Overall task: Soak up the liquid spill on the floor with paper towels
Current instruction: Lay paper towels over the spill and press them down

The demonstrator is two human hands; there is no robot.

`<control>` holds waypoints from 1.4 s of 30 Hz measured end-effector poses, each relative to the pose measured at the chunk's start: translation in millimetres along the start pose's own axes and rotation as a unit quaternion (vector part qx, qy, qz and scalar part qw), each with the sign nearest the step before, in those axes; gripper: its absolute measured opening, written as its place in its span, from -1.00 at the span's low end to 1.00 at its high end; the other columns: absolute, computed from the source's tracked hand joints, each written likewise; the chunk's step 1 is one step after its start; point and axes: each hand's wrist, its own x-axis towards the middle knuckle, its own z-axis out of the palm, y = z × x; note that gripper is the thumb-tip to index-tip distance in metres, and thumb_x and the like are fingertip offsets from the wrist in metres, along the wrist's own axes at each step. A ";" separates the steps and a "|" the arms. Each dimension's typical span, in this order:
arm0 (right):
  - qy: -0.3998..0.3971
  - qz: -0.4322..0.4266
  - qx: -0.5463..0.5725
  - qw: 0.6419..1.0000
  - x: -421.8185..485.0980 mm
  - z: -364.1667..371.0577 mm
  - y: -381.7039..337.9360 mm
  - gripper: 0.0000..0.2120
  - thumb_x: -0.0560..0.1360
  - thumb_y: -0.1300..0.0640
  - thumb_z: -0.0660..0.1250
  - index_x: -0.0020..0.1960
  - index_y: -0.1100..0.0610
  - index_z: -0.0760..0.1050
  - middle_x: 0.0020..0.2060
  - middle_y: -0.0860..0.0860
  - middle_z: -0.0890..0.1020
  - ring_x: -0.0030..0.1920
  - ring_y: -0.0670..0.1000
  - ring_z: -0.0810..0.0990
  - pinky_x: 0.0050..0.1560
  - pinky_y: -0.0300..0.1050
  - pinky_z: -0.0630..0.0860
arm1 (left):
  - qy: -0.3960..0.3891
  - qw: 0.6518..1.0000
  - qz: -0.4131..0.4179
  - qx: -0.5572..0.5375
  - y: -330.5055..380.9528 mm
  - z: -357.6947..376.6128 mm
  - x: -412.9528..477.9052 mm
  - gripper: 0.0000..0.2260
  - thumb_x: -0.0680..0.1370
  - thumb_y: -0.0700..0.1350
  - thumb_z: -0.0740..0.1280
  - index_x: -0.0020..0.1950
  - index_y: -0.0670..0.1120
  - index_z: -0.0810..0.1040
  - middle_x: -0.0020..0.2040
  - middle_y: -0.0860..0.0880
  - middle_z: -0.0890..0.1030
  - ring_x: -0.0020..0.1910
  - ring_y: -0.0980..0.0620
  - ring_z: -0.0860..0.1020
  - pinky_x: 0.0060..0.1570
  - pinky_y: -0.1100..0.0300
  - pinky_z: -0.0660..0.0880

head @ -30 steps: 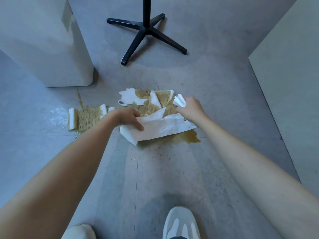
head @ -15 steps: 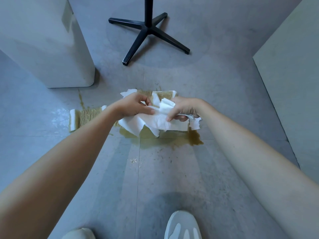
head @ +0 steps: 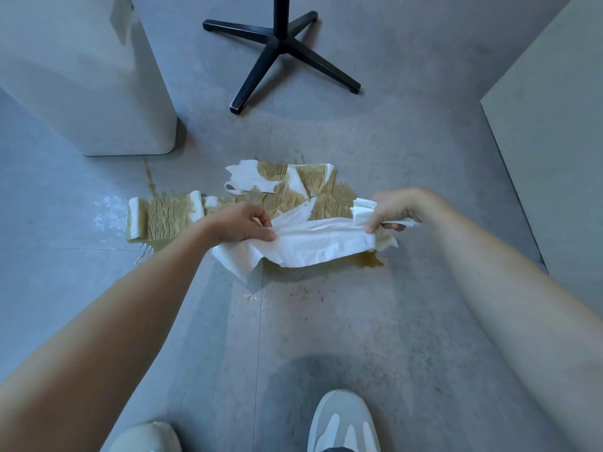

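The left hand (head: 241, 223) pinches one end of a clean white paper towel (head: 319, 243) and the right hand (head: 396, 207) clenches the other, bunched end, so the sheet is stretched between them. Just under and nearer than the grip, the brown spill (head: 368, 261) shows on the grey floor (head: 326, 337) along the sheet's lower edge. Beyond the grip lie soaked towels (head: 293, 187), another soaked strip (head: 163, 216) lies outside the left hand, and farther off stand a white bin (head: 81, 76) and a black stand base (head: 280, 47).
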 end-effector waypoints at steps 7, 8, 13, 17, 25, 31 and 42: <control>-0.002 0.077 -0.083 0.994 -5.7 -6.7 -8.2 -0.76 0.43 0.26 0.40 -0.32 0.19 0.37 -0.63 0.02 0.41 -0.60 -0.03 0.32 -0.46 -0.24 0.24 | -0.014 1.000 -0.015 0.011 5.6 8.4 8.4 -0.87 0.46 -0.06 0.46 -0.07 -0.09 0.61 -0.14 -0.02 0.62 -0.19 0.00 0.53 -0.16 0.14 0.44; 0.025 0.069 -0.106 0.992 -3.5 -3.4 -9.9 -0.76 0.42 0.25 0.42 -0.31 0.18 0.37 -0.55 0.05 0.44 -0.55 -0.01 0.35 -0.45 -0.23 0.27 | -0.010 0.999 -0.026 0.024 3.5 8.9 9.7 -0.85 0.46 -0.08 0.46 -0.05 -0.13 0.62 -0.15 -0.01 0.61 -0.20 0.01 0.52 -0.18 0.16 0.43; 0.203 -0.033 -0.176 0.963 10.9 19.6 -16.1 -0.78 0.40 0.26 0.30 -0.32 0.11 0.28 -0.40 0.03 0.40 -0.33 0.11 0.43 -0.44 -0.18 0.22 | 0.015 0.993 -0.055 0.101 -16.9 9.5 14.5 -0.85 0.45 -0.09 0.46 -0.12 -0.13 0.58 -0.15 -0.04 0.57 -0.22 0.01 0.46 -0.28 0.20 0.34; 0.257 -0.098 -0.138 0.951 7.6 43.4 -19.9 -0.82 0.39 0.31 0.22 -0.29 0.09 0.30 -0.38 -0.01 0.37 -0.25 0.14 0.42 -0.43 -0.16 0.18 | 0.026 0.990 -0.055 0.127 -24.7 9.5 18.1 -0.82 0.44 -0.05 0.46 -0.12 -0.15 0.58 -0.20 -0.02 0.55 -0.22 0.01 0.45 -0.33 0.23 0.31; 0.167 -0.201 -0.200 0.944 -1.8 102.9 -31.2 -0.64 0.42 0.35 0.17 0.17 0.15 0.47 0.09 0.05 0.55 0.06 0.12 0.52 -0.26 -0.12 0.35 | 0.015 0.989 -0.077 0.129 -26.8 0.0 17.0 -0.48 0.36 0.16 0.51 -0.44 -0.08 0.24 -0.49 0.01 0.23 -0.46 0.04 0.18 -0.41 0.19 0.05; 0.197 -0.191 -0.209 0.939 -8.1 109.8 -22.9 -0.40 0.47 0.39 0.15 0.49 0.12 0.23 0.46 0.02 0.30 0.41 0.07 0.29 0.28 -0.01 0.39 | -0.001 0.979 -0.071 0.192 -30.1 -11.5 15.6 -0.62 0.35 0.11 0.53 -0.38 -0.12 0.46 -0.41 -0.01 0.44 -0.41 0.03 0.36 -0.40 0.20 0.19; 0.338 0.132 0.060 0.930 10.0 63.2 42.0 -0.77 0.49 0.23 0.31 0.11 0.28 0.54 0.08 0.23 0.61 0.03 0.22 0.58 -0.14 -0.08 0.42 | 0.060 0.996 -0.066 0.026 -31.5 -5.7 20.3 -0.87 0.49 -0.12 0.41 -0.18 -0.12 0.50 -0.23 -0.03 0.47 -0.25 0.00 0.39 -0.33 0.18 0.25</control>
